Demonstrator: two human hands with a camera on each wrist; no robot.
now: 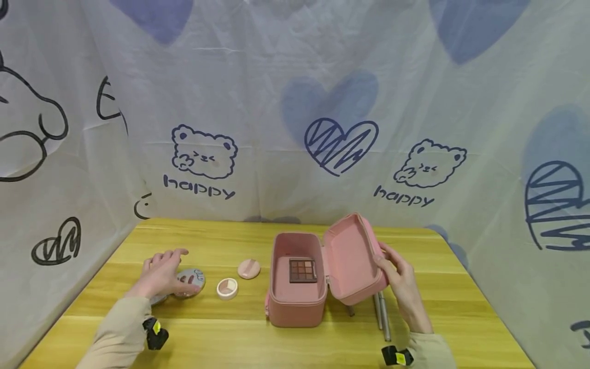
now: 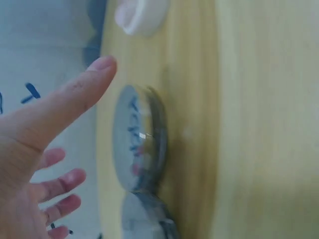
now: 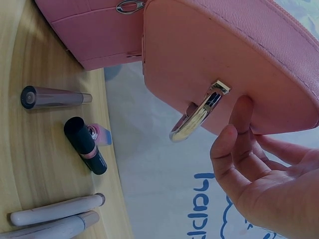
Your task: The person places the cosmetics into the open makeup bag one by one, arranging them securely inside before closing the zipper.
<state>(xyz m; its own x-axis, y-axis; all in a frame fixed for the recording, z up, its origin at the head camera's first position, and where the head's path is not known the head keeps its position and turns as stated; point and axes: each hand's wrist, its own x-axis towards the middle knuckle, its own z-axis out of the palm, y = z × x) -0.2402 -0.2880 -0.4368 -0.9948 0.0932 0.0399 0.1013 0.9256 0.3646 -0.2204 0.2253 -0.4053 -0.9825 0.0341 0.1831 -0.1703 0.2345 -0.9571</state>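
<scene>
The left hand (image 1: pixel 159 275), fingers loose, is by a round case (image 2: pixel 130 144) at left, maybe slippery: hold its sides. The right hand (image 1: pixel 402 277) pinches the pink lid (image 1: pixel 352 259), probably light.

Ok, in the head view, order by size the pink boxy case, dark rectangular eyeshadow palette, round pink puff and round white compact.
Pink case
Eyeshadow palette
Pink puff, white compact: too alike to rank

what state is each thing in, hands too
case: unzipped, open
lid: tilted open
palette: colours showing
compacts: closed
puff: lying flat
pot: lidded or not, unclear
silver tubes: lying down
left hand: near compacts, holding nothing
right hand: gripping lid
</scene>
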